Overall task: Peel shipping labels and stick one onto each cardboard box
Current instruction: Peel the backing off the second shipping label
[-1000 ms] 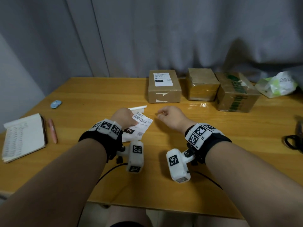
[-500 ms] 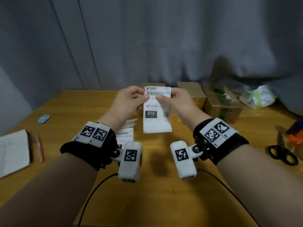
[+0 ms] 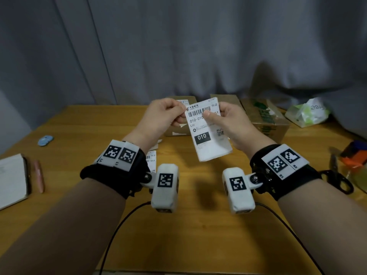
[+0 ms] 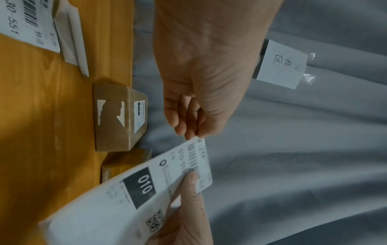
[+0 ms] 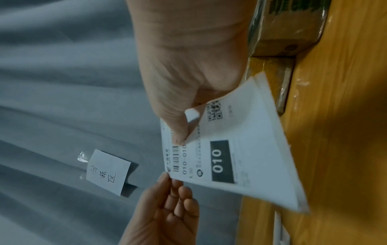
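You hold the label point(image 3: 208, 132) upright above the tabletop point(image 3: 188, 225), right hand point(image 3: 232, 124) gripping its top edge, left hand point(image 3: 160, 118) pinching the near corner; the unlabelled boxes point(image 3: 266, 118) lie ahead, nearer your right.

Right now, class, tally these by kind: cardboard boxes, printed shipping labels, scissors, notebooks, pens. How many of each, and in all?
cardboard boxes: 3
shipping labels: 3
scissors: 1
notebook: 1
pen: 1
Total: 9
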